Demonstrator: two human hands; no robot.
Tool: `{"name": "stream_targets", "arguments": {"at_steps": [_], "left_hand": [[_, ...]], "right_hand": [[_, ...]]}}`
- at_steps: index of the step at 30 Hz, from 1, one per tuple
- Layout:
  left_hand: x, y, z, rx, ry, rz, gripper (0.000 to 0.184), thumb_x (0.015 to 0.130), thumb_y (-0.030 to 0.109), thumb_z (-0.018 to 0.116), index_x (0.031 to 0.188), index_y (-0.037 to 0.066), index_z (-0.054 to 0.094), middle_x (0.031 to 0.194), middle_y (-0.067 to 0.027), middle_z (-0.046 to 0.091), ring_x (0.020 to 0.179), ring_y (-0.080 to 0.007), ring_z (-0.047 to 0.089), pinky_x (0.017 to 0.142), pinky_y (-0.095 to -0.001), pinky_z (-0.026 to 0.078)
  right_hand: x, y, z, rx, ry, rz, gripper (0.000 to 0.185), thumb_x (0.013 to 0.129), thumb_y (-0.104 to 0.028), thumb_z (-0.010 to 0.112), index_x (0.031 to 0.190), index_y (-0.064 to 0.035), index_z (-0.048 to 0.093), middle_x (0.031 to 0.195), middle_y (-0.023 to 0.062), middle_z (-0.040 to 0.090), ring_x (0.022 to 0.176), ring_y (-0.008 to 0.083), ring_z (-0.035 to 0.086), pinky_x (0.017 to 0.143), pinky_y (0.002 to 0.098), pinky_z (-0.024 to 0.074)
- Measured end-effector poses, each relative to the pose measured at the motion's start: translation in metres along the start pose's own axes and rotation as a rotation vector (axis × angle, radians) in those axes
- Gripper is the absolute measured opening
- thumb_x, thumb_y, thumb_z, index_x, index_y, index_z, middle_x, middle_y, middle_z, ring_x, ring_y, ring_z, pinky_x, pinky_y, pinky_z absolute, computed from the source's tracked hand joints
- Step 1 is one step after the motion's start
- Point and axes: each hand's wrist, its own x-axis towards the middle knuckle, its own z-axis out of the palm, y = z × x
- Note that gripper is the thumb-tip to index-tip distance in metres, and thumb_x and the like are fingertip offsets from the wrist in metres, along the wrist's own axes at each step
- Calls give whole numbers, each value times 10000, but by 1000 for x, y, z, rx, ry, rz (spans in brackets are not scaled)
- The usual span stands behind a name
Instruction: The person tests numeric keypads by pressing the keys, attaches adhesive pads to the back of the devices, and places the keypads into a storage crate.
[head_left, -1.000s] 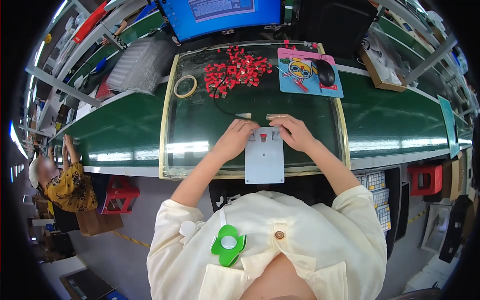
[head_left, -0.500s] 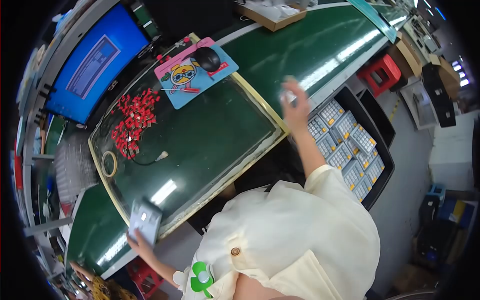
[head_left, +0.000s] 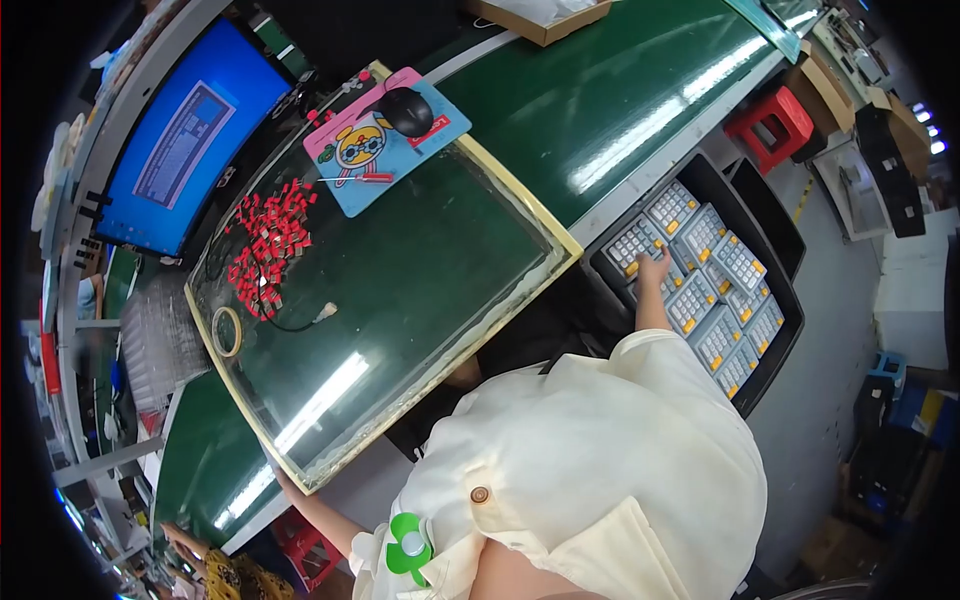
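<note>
My right hand (head_left: 653, 267) is at the black bin (head_left: 788, 335) on the right, its fingers closed on the lower edge of a grey keypad (head_left: 632, 243) with orange keys. Several similar keypads (head_left: 740, 262) lie beside and below it, some overlapping. My left hand (head_left: 282, 474) is by the near-left corner of the yellow-edged glass mat (head_left: 400, 290); its fingers are hidden, and what it holds, if anything, cannot be seen. Red-capped metal pieces (head_left: 270, 240) lie heaped on the mat, near a black cable (head_left: 326, 311) and a tape roll (head_left: 227, 332).
A mouse (head_left: 405, 112) and red screwdriver (head_left: 372, 178) rest on a colourful pad (head_left: 350, 196). Beyond are a monitor (head_left: 190, 130) and a cardboard box (head_left: 560, 25). A red stool (head_left: 772, 128) stands past the bin. A co-worker's patterned sleeve (head_left: 235, 576) shows at the lower left.
My right hand has moved down into the bin and closed on a keypad. The pale panel that was at my left hand has gone out of view. Earlier, both hands were at that panel, over the mat.
</note>
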Motion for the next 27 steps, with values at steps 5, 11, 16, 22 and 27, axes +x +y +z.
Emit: {"name": "stream_targets", "arguments": {"at_steps": [5, 11, 16, 22, 27], "left_hand": [[-40, 51, 77, 317, 5, 232, 555, 878, 456, 545, 1342, 169, 443, 1385, -69, 415, 1234, -260, 411, 970, -412, 368], [-86, 83, 168, 387, -43, 571, 316, 905, 253, 572, 1195, 129, 575, 1108, 4, 579, 1008, -115, 526, 794, -279, 436], [-159, 77, 251, 910, -285, 1080, 266, 860, 87, 597, 1123, 46, 592, 1168, -105, 594, 1089, -209, 550, 893, -306, 433], [-183, 46, 276, 930, -563, 1115, 211, 839, 94, 600, 1048, 95, 627, 1206, -105, 563, 1132, -290, 518, 954, -384, 409], [-178, 35, 310, 1128, -574, 1285, 332, 820, 58, 572, 1145, 125, 563, 1210, -98, 548, 1075, -307, 534, 907, -416, 435]], "right_hand": [[24, 6, 25, 218, 20, 77, 785, 607, -71, 707, 1308, -48, 354, 1173, 244, 515, 1035, 371, 543, 928, 422, 421], [53, 20, 33, 310, -140, 595, 561, 658, -42, 683, 1167, 46, 467, 1011, 166, 596, 752, 336, 600, 603, 459, 499], [-14, -35, -9, -97, -198, 406, 370, 673, -87, 649, 968, 130, 595, 1028, 221, 618, 773, 311, 640, 684, 401, 530], [14, -17, 25, 321, -10, 629, 397, 671, -108, 672, 1042, 28, 626, 1073, 238, 599, 873, 314, 633, 771, 401, 536], [-10, -32, 16, 296, 167, 511, 490, 667, 1, 637, 1129, 40, 477, 1101, 239, 558, 1011, 362, 572, 846, 467, 512]]}}
